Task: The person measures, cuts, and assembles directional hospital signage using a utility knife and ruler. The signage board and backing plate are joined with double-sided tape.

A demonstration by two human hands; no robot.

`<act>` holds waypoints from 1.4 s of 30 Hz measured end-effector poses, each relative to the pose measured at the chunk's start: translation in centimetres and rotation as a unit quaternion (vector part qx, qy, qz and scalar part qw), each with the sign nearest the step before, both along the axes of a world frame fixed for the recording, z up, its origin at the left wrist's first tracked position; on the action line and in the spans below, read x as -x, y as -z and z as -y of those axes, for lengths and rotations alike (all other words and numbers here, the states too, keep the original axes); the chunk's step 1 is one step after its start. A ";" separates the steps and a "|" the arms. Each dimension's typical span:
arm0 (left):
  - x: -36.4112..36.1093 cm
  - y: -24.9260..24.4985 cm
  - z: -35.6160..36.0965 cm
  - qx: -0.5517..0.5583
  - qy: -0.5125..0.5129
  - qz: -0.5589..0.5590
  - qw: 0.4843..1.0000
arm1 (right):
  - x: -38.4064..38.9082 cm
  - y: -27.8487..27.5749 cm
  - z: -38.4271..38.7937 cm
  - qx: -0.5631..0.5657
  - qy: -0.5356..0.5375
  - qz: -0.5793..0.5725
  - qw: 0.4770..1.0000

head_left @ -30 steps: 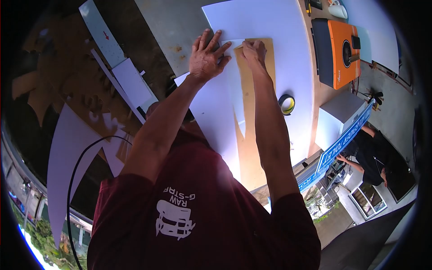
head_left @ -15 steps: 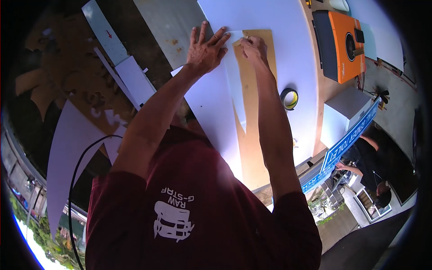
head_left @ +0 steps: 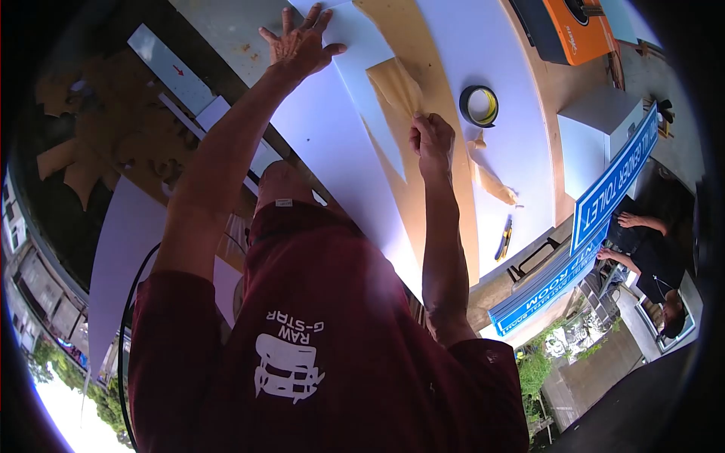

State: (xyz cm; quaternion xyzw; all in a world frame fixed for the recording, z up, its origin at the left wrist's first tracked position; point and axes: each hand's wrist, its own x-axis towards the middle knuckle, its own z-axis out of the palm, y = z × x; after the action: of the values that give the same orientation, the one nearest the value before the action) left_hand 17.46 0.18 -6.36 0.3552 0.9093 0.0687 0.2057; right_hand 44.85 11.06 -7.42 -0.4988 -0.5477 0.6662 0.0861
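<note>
Right fingers (head_left: 424,133) now nearer body, pinching brown paper flap (head_left: 397,85)

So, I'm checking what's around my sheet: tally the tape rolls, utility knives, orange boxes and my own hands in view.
Tape roll: 1
Utility knife: 1
Orange box: 1
Hands: 2 (left hand, right hand)
Total: 5

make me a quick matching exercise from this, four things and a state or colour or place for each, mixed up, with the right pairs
1 left hand
2 right hand
3 tape
4 sign

A blue with white lettering
B spread open
C ring-shaped, lying on the white sheet
D closed on the brown paper

Right pairs: 1-B, 2-D, 3-C, 4-A
</note>
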 end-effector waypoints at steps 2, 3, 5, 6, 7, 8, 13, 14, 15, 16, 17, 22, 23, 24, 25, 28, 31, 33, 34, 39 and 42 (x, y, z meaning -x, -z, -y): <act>-0.7 0.4 -0.6 -0.005 -0.008 -0.015 1.000 | -3.4 -0.4 1.4 0.007 0.015 -0.008 1.000; -1.0 0.9 -0.8 -0.002 -0.007 -0.019 1.000 | -5.0 -0.6 2.2 0.012 0.022 -0.011 1.000; -1.1 2.9 -1.2 0.000 -0.003 -0.045 0.999 | -8.2 -1.3 3.8 0.017 0.063 -0.019 0.998; -1.4 3.7 -1.3 0.001 -0.001 -0.056 0.998 | -9.9 -1.5 4.4 0.023 0.078 -0.015 0.997; -1.4 3.5 -1.4 0.012 0.004 -0.044 0.999 | -11.6 -1.7 5.0 0.030 0.092 -0.012 0.995; -1.4 3.8 -1.7 0.027 0.007 -0.049 0.998 | -13.3 -1.9 5.3 0.040 0.107 -0.004 0.993; 1.5 8.4 -1.5 0.050 0.050 -0.201 0.977 | -23.5 -0.1 7.3 0.124 0.199 -0.048 0.971; 0.9 7.0 -1.9 0.095 0.059 -0.159 0.981 | -25.7 0.4 7.8 0.118 0.206 -0.054 0.970; 0.7 7.0 -2.1 0.100 0.047 -0.157 0.981 | -27.8 0.6 8.3 0.111 0.215 -0.059 0.969; 1.0 7.1 -2.1 0.105 0.036 -0.155 0.982 | -30.2 0.8 9.0 0.102 0.223 -0.056 0.968; 1.1 7.2 -2.5 0.108 0.025 -0.153 0.982 | -32.3 0.8 9.5 0.091 0.232 -0.054 0.967; 1.6 6.9 -2.6 0.121 0.044 -0.144 0.981 | -42.8 0.8 13.4 0.101 0.302 0.004 0.948; 1.5 6.8 -2.6 0.128 0.044 -0.140 0.981 | -44.9 0.8 14.2 0.105 0.320 0.017 0.942; 1.3 6.6 -2.7 0.134 0.043 -0.137 0.981 | -46.8 0.8 14.8 0.111 0.334 0.036 0.935; 1.8 6.8 -2.7 0.138 0.041 -0.136 0.980 | -48.3 0.7 15.1 0.106 0.340 0.039 0.934; 3.6 8.6 -2.3 0.134 0.050 -0.139 0.980 | -52.1 0.8 15.0 0.108 0.356 0.081 0.925; 2.3 7.7 -2.1 0.144 0.063 -0.150 0.976 | -55.2 1.6 15.4 0.097 0.370 0.087 0.920; 2.2 6.8 -2.4 0.143 0.070 -0.156 0.975 | -58.0 2.4 15.5 0.100 0.392 0.121 0.907; 2.0 6.9 -2.3 0.143 0.069 -0.147 0.976 | -59.1 1.8 15.7 0.103 0.393 0.139 0.903; 1.5 6.3 -2.4 0.146 0.069 -0.157 0.974 | -64.4 2.9 16.3 0.139 0.414 0.244 0.866; 1.2 5.3 -2.9 0.146 0.081 -0.168 0.971 | -64.5 3.6 15.0 0.144 0.364 0.365 0.845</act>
State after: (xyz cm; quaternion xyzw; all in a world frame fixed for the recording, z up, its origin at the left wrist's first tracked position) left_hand 16.23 3.11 -11.67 0.4005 0.8990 -0.1429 0.1044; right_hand 109.32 -3.89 -11.00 -0.8762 -0.2169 0.4283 0.0432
